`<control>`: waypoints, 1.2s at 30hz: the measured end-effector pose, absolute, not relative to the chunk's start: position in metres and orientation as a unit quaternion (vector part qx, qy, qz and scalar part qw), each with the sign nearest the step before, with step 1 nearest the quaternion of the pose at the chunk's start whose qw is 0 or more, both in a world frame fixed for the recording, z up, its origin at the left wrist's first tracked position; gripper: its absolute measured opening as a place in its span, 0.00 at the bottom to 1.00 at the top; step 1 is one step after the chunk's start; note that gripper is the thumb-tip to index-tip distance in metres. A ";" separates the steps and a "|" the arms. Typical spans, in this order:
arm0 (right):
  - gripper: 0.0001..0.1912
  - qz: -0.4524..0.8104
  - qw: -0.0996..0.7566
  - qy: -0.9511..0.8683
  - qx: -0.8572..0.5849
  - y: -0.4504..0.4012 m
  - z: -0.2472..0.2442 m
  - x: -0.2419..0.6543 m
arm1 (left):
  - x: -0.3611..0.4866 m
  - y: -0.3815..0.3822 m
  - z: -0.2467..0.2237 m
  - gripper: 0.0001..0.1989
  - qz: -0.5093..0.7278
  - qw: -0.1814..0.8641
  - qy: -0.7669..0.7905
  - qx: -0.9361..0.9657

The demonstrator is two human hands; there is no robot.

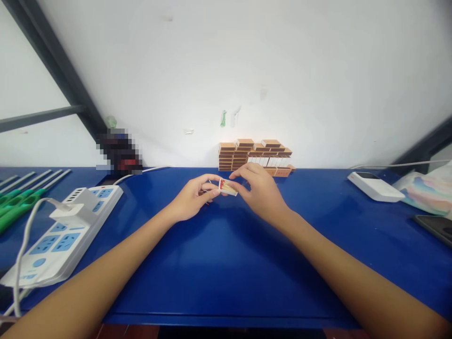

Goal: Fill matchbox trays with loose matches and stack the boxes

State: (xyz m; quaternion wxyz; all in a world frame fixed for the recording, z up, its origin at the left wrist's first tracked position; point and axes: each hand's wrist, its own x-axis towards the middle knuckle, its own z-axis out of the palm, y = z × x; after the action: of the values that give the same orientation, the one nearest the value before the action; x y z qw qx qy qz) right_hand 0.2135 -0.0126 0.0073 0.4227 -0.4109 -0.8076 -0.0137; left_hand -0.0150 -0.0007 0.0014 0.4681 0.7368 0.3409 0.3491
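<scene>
A small white matchbox tray (231, 192) full of red-tipped matches (226, 185) is held above the blue table. My left hand (192, 197) grips its left end between thumb and fingers. A few thin sticks, seemingly loose matches, show by the left fingers, partly hidden. At the tray's right end is my right hand (261, 190), with bent thumb and index finger around its edge. Behind the hands, matchboxes (242, 154) stand stacked against the wall, most with brown striking sides forward, several showing white ends.
On the left of the blue table (212, 273) lies a white power strip (92, 230) with a plugged-in charger and cable. Green-handled tools (21, 200) are beyond it. At right are a white device (376, 187), a plastic bag (429, 190) and a dark phone (436, 228).
</scene>
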 end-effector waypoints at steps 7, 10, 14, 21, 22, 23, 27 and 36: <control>0.03 0.100 0.358 -0.808 -0.456 -0.014 0.016 0.217 | -0.015 0.000 0.000 0.22 0.329 0.471 0.327 0.750; 0.07 0.142 0.329 -0.824 -0.439 -0.015 0.019 0.218 | -0.016 0.001 0.000 0.21 0.315 0.473 0.327 0.755; 0.10 0.146 0.312 -0.842 -0.416 -0.015 0.020 0.220 | -0.017 0.002 0.001 0.22 0.299 0.475 0.328 0.760; 0.12 0.148 0.310 -0.840 -0.420 -0.018 0.018 0.220 | -0.018 0.003 0.002 0.22 0.295 0.472 0.328 0.763; 0.11 0.148 0.311 -0.840 -0.419 -0.018 0.018 0.220 | -0.018 0.003 0.002 0.23 0.295 0.473 0.328 0.763; 0.11 0.147 0.312 -0.840 -0.418 -0.017 0.018 0.220 | -0.018 0.003 0.002 0.23 0.295 0.475 0.328 0.762; 0.11 0.149 0.320 -0.836 -0.420 -0.016 0.018 0.220 | -0.019 0.003 0.003 0.22 0.290 0.480 0.329 0.760; 0.11 0.187 0.327 -0.825 -0.420 -0.017 0.019 0.220 | -0.020 0.003 0.005 0.21 0.277 0.484 0.314 0.768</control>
State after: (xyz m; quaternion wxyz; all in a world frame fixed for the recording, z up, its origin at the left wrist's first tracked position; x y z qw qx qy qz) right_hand 0.2201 -0.0169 0.0187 0.3274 -0.4204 -0.8253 0.1869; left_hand -0.0198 0.0028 0.0052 0.4843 0.7681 0.3144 0.2767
